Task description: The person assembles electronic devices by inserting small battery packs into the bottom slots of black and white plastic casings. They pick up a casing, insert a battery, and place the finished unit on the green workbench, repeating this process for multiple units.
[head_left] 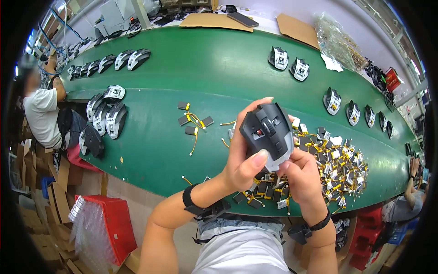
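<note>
My left hand (244, 162) holds a part-assembled computer mouse (273, 130) above the green bench, fingers behind it and thumb along its lower left side. The mouse is black and grey with a pale lower end, and an opening shows in its top. At that pale end, the closed thumb and fingers of my right hand (302, 176) grip the rim; whether a small part is also pinched there is hidden. Beneath and right of my hands spreads a heap of small battery packs (337, 160) with yellow-wrapped ends and short wires. Some loose battery packs (191, 130) lie left of the mouse.
Several mouse shells (116, 120) cluster on the left of the green bench (155, 150); more mouse shells (332, 101) line the far belt. Cardboard sheets (216, 21) and plastic bags (337, 39) lie behind. Another person (43, 107) sits left. A red crate (119, 223) stands on the floor.
</note>
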The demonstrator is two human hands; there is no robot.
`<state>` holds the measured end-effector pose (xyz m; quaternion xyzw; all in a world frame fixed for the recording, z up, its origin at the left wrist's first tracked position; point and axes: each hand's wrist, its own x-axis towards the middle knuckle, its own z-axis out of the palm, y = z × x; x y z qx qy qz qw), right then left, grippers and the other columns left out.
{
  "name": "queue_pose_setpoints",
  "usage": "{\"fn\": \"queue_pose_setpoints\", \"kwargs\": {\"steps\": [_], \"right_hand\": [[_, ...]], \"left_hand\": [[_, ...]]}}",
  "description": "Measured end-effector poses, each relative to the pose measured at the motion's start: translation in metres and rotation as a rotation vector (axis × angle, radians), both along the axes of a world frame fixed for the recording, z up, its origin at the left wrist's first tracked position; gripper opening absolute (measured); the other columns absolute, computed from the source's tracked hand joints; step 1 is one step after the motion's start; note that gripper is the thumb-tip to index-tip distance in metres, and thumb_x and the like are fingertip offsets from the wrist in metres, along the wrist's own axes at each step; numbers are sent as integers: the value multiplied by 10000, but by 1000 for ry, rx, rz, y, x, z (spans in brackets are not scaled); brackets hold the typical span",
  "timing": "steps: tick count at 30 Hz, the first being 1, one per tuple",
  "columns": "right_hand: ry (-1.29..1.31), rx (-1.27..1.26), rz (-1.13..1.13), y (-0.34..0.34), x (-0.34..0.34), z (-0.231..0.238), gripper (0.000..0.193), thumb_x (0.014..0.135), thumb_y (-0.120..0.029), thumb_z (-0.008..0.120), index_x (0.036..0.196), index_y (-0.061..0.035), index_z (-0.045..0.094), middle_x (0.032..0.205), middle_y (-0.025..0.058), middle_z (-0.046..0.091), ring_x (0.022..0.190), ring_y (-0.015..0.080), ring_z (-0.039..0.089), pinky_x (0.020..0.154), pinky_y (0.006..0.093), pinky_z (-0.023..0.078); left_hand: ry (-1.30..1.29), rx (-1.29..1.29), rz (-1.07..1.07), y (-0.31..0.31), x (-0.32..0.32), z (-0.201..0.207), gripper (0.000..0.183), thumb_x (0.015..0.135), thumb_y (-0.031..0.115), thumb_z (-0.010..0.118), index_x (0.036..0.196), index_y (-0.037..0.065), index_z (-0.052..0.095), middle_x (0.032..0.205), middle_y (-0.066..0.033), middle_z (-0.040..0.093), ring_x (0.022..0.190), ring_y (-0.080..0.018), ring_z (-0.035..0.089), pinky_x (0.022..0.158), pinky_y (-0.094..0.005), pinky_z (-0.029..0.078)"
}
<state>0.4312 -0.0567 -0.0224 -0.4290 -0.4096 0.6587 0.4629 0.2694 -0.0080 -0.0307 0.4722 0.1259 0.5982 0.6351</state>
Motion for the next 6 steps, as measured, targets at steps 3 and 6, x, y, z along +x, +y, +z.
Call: {"fn": "queue_pose_setpoints", "kwargs": {"steps": [3, 6], "right_hand": [[2, 21, -19, -3, -3, 3, 195, 870, -83, 637, 1032, 24, 639, 933, 39, 680, 816, 67, 603, 754, 224, 469], [77, 10, 38, -4, -1, -5, 239, 876, -105, 661, 1070, 34, 634, 992, 66, 688, 892, 93, 623, 813, 230, 476]], "left_hand": [[-2, 10, 3, -4, 1, 0, 880, 779, 444, 604, 1456, 51, 201, 1275, -287, 483, 1037, -374, 642, 886, -471, 552], [33, 74, 12, -5, -1, -5, 943, 754, 457, 667, 1465, 59, 193, 1289, -297, 473, 1054, -392, 634, 929, -508, 520]]}}
